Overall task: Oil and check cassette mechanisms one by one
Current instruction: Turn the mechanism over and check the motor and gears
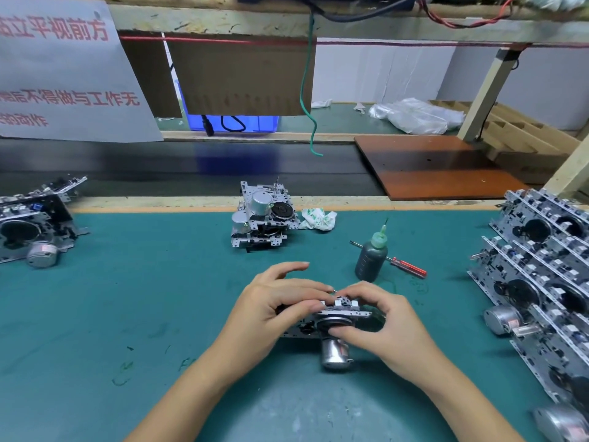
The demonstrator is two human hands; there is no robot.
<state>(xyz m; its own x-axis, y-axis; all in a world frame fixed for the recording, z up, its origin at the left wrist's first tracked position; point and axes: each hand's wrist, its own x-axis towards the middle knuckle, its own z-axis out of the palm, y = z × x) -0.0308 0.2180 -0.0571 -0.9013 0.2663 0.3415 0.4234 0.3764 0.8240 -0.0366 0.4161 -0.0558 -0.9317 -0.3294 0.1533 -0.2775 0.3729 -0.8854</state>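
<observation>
The green mat (pixel 127 282) covers the bench from its near edge to a wooden lip, beyond which runs a dark conveyor belt (pixel 191 167). Taking the oil bottle (pixel 371 256) as landmark: to its right, rows of cassette mechanisms (pixel 541 266) lean stacked along the mat's right edge, too many and too overlapped to count. Far to its left, one pile of mechanisms (pixel 35 224) sits at the left edge. Just behind and left of the bottle stands a pair of mechanisms (pixel 263 215), one on the other, with a crumpled rag (pixel 318 219) beside them. One red-handled screwdriver (pixel 404 266) lies behind the bottle, partly hidden by it. In front and left of the bottle, one mechanism (pixel 334 317) rests on the mat, motor toward the viewer. The left hand (pixel 274 304) grips its left side; the right hand (pixel 379 320) pinches its right side, thumb on the flywheel. Bare mat lies open left of the hands.
</observation>
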